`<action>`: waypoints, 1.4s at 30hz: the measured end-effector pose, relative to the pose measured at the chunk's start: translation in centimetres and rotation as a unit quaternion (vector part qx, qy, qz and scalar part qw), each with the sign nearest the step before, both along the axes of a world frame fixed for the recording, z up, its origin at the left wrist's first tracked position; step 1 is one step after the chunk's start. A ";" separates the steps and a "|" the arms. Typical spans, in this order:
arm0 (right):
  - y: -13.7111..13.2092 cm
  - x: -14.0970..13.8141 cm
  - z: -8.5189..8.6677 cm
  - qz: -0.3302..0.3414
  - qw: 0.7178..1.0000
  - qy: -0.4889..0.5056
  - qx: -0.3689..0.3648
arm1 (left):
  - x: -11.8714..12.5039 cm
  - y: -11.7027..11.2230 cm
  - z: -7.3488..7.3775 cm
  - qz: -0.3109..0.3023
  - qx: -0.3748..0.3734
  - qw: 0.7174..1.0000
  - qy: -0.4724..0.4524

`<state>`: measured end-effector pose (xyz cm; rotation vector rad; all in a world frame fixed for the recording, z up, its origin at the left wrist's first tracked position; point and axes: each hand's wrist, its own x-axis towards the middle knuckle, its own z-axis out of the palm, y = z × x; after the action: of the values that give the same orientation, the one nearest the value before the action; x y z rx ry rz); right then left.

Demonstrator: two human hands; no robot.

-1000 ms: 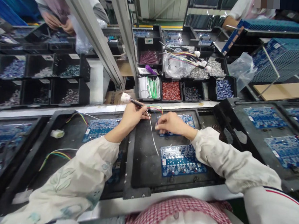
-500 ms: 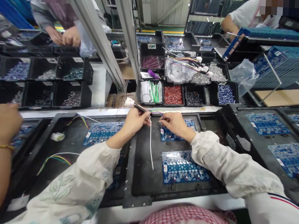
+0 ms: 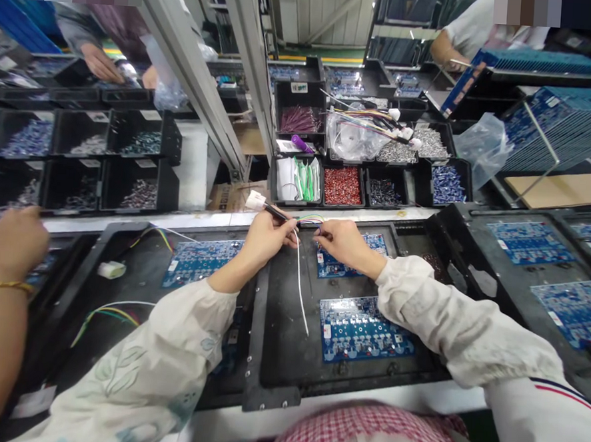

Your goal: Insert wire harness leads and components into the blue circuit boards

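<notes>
My left hand is closed around a wire harness, whose white plug sticks out to the upper left. One white wire hangs from it over the black tray. My right hand pinches the coloured wire ends of the same harness above a small blue circuit board. A larger blue circuit board lies nearer to me on the tray.
Black bins hold red parts, blue parts, green pieces and spare harnesses. A neighbouring tray carries a blue board with coloured wires. Another person's hand reaches in at left. More board trays sit to the right.
My right hand rose off the small board to pinch the harness wire ends. Another person's hand came in at the left edge. My left hand barely moved.
</notes>
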<state>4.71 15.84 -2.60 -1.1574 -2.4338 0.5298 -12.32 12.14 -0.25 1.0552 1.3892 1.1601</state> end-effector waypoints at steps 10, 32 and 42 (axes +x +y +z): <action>-2.3 1.0 2.4 0.076 0.968 0.020 -0.237 | 0.0 0.0 -0.2 0.014 0.008 1.000 -0.027; 0.0 0.4 -0.5 -0.005 0.998 0.065 -0.001 | 0.0 0.1 -1.0 -0.048 -0.021 0.993 0.109; -0.9 0.0 0.3 -0.036 0.973 0.156 -0.166 | -0.1 0.1 -1.1 -0.052 -0.022 0.991 0.118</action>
<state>4.73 14.97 -2.29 -1.1790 -2.0774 1.0417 -12.41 12.25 -1.34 1.2488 1.5158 0.9484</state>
